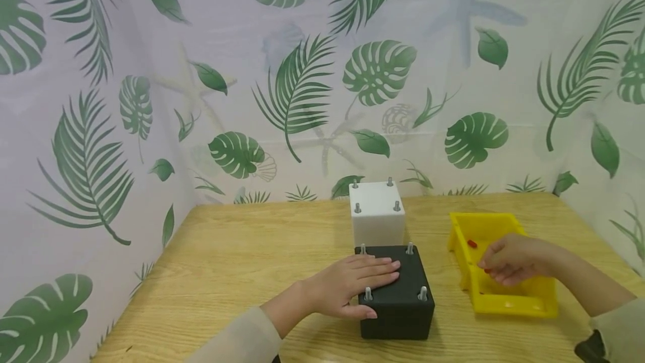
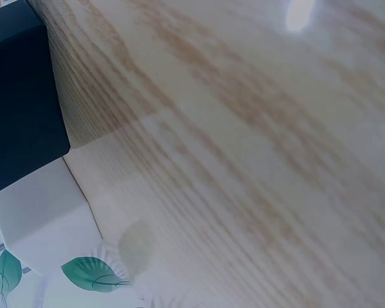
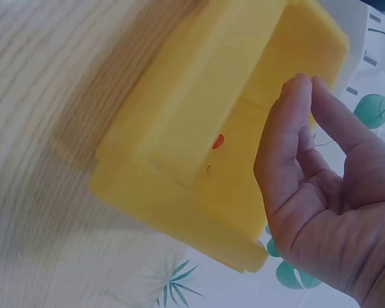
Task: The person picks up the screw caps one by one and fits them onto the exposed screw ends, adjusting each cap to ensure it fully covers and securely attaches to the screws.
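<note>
My left hand rests with fingers extended on top of a black block, which has a metal bolt standing up at each corner. The thumb lies along the block's near left edge. In the left wrist view only the block's dark side shows, with the hand out of frame. Over the yellow bin, my right hand pinches a small red piece between thumb and index finger. Most of that piece is hidden by the fingertips. Another small red piece lies inside the bin.
Directly behind the black block stands a white block with similar upright bolts. Everything sits on a wood-grain table. A leaf-printed curtain hangs along the back and both sides.
</note>
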### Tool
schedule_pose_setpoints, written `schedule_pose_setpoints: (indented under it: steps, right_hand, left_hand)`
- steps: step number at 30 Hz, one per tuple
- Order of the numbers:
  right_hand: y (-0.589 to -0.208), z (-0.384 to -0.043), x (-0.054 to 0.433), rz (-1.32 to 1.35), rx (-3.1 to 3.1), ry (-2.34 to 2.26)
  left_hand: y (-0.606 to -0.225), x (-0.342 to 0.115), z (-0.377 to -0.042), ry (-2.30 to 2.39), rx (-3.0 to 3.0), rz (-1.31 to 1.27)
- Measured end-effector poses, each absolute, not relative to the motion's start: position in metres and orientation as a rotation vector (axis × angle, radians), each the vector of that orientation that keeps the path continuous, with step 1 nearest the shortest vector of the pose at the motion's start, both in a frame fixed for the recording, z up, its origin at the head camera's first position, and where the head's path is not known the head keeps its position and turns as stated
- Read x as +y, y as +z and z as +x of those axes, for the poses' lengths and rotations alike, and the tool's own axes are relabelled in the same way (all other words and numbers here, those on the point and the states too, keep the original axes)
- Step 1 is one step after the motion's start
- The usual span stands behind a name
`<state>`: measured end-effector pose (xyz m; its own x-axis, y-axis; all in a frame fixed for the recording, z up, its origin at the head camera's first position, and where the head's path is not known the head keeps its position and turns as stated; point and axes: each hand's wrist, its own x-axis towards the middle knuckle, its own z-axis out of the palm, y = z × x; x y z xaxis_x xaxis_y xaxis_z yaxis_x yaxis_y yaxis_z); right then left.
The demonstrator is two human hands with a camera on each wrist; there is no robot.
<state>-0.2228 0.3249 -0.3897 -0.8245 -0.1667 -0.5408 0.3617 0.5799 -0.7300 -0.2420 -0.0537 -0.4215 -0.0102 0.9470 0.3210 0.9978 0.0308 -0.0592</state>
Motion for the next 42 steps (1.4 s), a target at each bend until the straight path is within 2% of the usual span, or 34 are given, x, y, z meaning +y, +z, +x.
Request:
schedule_pose_setpoints:
  steps: [11, 42]
  right_hand:
    - [-0.381, -0.22, 0.327, 0.029, 2.25, -1.221]
    - [-0.356, -0.228, 0.292, 0.009, 2.342, -1.111]
  left_hand:
    - [-0.422, -0.054, -0.242, -0.237, -2.046, -1.989]
    - [-0.421, -0.051, -0.241, -0.234, -2.023, -1.946]
